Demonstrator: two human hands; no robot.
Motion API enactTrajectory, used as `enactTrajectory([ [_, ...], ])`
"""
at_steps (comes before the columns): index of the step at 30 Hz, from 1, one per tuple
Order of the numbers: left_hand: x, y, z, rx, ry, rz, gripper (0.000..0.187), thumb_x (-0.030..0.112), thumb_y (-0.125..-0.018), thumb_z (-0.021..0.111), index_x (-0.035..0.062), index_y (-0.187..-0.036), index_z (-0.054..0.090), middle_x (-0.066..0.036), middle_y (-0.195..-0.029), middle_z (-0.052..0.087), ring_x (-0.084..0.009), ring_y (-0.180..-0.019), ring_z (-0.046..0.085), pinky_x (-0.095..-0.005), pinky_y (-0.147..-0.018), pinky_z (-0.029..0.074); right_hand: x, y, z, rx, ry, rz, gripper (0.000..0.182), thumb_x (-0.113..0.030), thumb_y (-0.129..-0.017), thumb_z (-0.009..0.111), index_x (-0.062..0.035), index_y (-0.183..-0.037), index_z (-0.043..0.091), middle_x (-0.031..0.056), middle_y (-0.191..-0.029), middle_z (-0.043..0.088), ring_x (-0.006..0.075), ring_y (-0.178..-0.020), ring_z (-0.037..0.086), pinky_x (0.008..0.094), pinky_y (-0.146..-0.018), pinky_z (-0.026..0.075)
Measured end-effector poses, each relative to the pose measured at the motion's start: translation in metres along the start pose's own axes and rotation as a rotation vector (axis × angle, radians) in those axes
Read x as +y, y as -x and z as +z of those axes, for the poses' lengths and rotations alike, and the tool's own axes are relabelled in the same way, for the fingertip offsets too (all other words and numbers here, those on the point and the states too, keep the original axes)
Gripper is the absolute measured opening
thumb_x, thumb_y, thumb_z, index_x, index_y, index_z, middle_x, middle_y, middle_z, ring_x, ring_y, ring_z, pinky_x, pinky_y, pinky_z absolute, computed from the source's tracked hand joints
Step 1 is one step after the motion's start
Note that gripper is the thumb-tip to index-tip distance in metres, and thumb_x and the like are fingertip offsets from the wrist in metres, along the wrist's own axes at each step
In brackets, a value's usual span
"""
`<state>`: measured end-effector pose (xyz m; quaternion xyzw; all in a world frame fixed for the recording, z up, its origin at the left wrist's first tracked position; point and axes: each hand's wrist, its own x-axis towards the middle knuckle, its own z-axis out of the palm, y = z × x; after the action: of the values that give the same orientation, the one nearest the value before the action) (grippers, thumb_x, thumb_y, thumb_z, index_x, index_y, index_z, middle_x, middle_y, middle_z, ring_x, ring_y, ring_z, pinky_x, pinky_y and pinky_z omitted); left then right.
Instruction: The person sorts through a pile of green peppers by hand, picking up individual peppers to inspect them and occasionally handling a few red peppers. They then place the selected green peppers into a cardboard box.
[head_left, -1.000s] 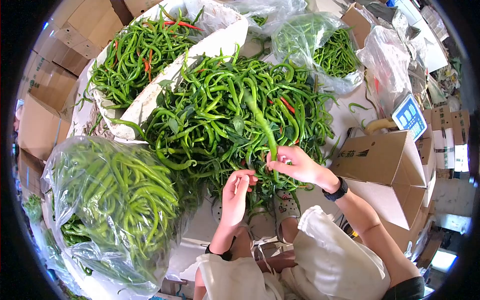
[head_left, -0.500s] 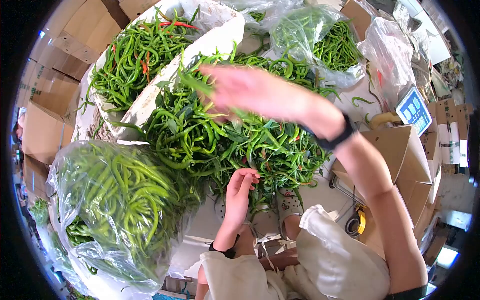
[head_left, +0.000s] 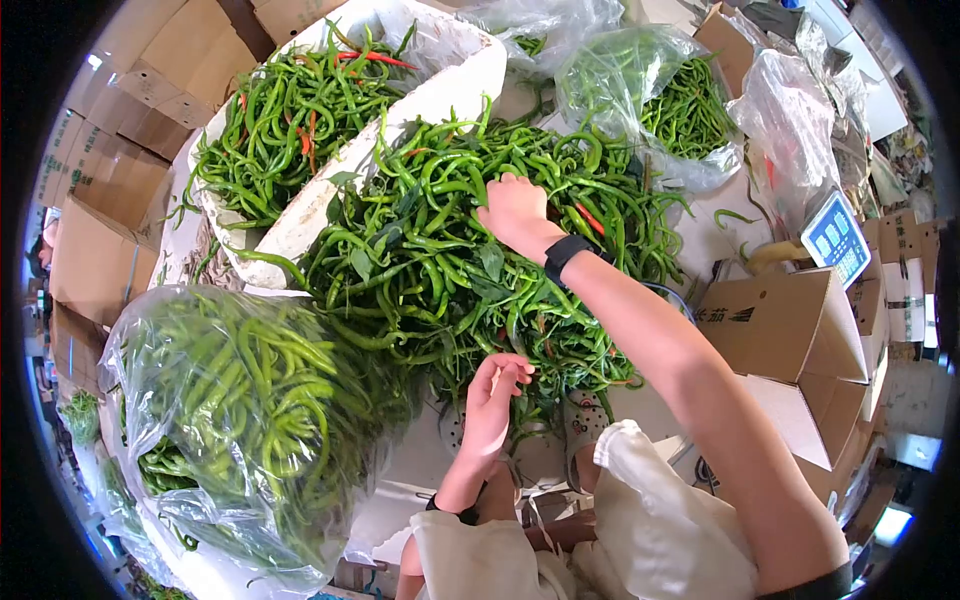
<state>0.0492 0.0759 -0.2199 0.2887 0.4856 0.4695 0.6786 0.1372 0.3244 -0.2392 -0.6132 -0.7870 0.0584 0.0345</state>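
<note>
A large heap of green chili peppers (head_left: 430, 250), mixed with leaves and a few red ones, lies before me. My right hand (head_left: 518, 208) is on the upper middle of the heap, fingers curled down among the peppers. What its fingertips hold is hidden. Nearer to me, my left hand (head_left: 490, 405) hovers at the heap's front edge, fingers bent in toward the thumb. Whether something small sits between them I cannot make out. Beyond the heap on the left, a white foam box (head_left: 345, 165) contains more green peppers and some red.
A clear plastic bag (head_left: 240, 400) full of green peppers stands at front left. Another pepper bag (head_left: 640, 90) is at the back right. A scale display (head_left: 837, 238) and an opened cardboard box (head_left: 770, 320) are on the right. Cardboard boxes (head_left: 100, 260) line the left.
My right hand has moved from the left side of the heap, where it was blurred with green peppers near it, back right onto the heap. My left hand has barely moved.
</note>
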Motion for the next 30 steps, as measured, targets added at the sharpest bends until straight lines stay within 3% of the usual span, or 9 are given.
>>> enactTrajectory([
  [4, 0.012, 0.006, -0.005, 0.038, -0.024, -0.027, 0.016, 0.016, -0.096, 0.046, 0.0057, -0.1, 0.058, -0.003, -0.095, 0.063, -0.0112, -0.085, 0.056, -0.0251, -0.074, 0.041, 0.008, 0.005, -0.03, -0.095, -0.192, 0.112, 0.032, -0.03, -0.082, 0.051, -0.0007, -0.079, 0.065, 0.0203, -0.083, 0.065, 0.0362, -0.076, 0.065, 0.0446, -0.07, 0.053],
  [8, 0.01, 0.004, -0.016, 0.078, -0.036, -0.017, 0.017, 0.018, -0.096, 0.047, 0.0065, -0.099, 0.058, -0.001, -0.093, 0.062, -0.0107, -0.086, 0.055, -0.0254, -0.075, 0.041, 0.037, 0.043, -0.075, -0.278, -0.481, 0.137, 0.036, -0.032, -0.078, 0.052, 0.0011, -0.08, 0.066, 0.0191, -0.085, 0.066, 0.0378, -0.073, 0.064, 0.0435, -0.071, 0.051],
  [9, 0.011, 0.004, -0.015, 0.065, -0.021, 0.008, 0.018, 0.019, -0.096, 0.047, 0.006, -0.099, 0.058, -0.001, -0.094, 0.062, -0.0106, -0.087, 0.055, -0.0254, -0.074, 0.041, 0.053, 0.053, -0.068, -0.33, -0.594, 0.106, 0.034, -0.031, -0.082, 0.054, 0.0005, -0.079, 0.066, 0.0132, -0.075, 0.066, 0.0276, -0.058, 0.061, 0.0366, -0.057, 0.048],
  [12, 0.004, 0.002, -0.016, 0.004, -0.003, 0.038, 0.021, 0.02, -0.096, 0.047, 0.0048, -0.105, 0.058, -0.003, -0.097, 0.063, -0.0111, -0.088, 0.056, -0.0256, -0.075, 0.041, 0.065, 0.099, -0.096, -0.517, -1.209, 0.282, 0.027, -0.027, -0.089, 0.056, -0.0033, -0.079, 0.067, -0.0024, -0.06, 0.053, 0.0051, -0.047, 0.043, 0.0216, -0.042, 0.03],
  [15, 0.011, 0.004, -0.011, -0.031, -0.058, 0.015, 0.031, 0.025, -0.098, 0.045, 0.0022, -0.117, 0.056, -0.005, -0.105, 0.063, -0.0118, -0.092, 0.056, -0.0261, -0.078, 0.042, 0.069, 0.139, -0.104, -0.635, -1.437, 0.281, 0.03, -0.026, -0.093, 0.053, -0.0009, -0.087, 0.067, -0.0027, -0.062, 0.052, 0.0051, -0.049, 0.043, 0.0205, -0.045, 0.032],
  [19, 0.019, 0.003, -0.003, -0.039, -0.025, 0.036, 0.045, 0.03, -0.1, 0.043, -0.0015, -0.132, 0.045, -0.009, -0.12, 0.059, -0.0142, -0.102, 0.056, -0.0281, -0.085, 0.043, 0.059, 0.178, -0.106, -0.854, -1.605, 0.349, 0.032, -0.028, -0.095, 0.051, 0.0002, -0.098, 0.065, -0.0037, -0.067, 0.05, 0.0053, -0.055, 0.041, 0.0188, -0.049, 0.03],
  [23, 0.027, 0.001, 0.003, -0.02, 0.043, 0.146, 0.046, 0.028, -0.099, 0.044, -0.0019, -0.135, 0.042, -0.011, -0.125, 0.056, -0.0179, -0.112, 0.054, -0.0315, -0.09, 0.044, 0.051, 0.193, -0.095, -0.972, -1.633, 0.358, 0.032, -0.027, -0.096, 0.05, 0.002, -0.098, 0.063, -0.0029, -0.067, 0.048, 0.0056, -0.056, 0.04, 0.0194, -0.05, 0.031],
  [26, 0.022, 0.0, 0.004, 0.017, 0.103, 0.115, 0.045, 0.025, -0.099, 0.047, 0.0003, -0.136, 0.04, -0.011, -0.129, 0.054, -0.0186, -0.111, 0.053, -0.0312, -0.093, 0.04, 0.048, 0.194, -0.092, -1.0, -1.617, 0.383, 0.032, -0.027, -0.096, 0.05, 0.0013, -0.098, 0.064, -0.0032, -0.067, 0.049, 0.0054, -0.056, 0.041, 0.0193, -0.05, 0.031],
  [30, 0.027, -0.001, 0.005, 0.038, 0.043, 0.147, 0.043, 0.026, -0.099, 0.046, -0.0012, -0.132, 0.045, -0.012, -0.121, 0.059, -0.0176, -0.106, 0.057, -0.0318, -0.091, 0.045, 0.042, 0.195, -0.097, -1.059, -1.481, 0.278, 0.032, -0.03, -0.096, 0.049, -0.002, -0.098, 0.065, -0.0054, -0.068, 0.049, 0.0042, -0.057, 0.042, 0.0185, -0.053, 0.032],
])
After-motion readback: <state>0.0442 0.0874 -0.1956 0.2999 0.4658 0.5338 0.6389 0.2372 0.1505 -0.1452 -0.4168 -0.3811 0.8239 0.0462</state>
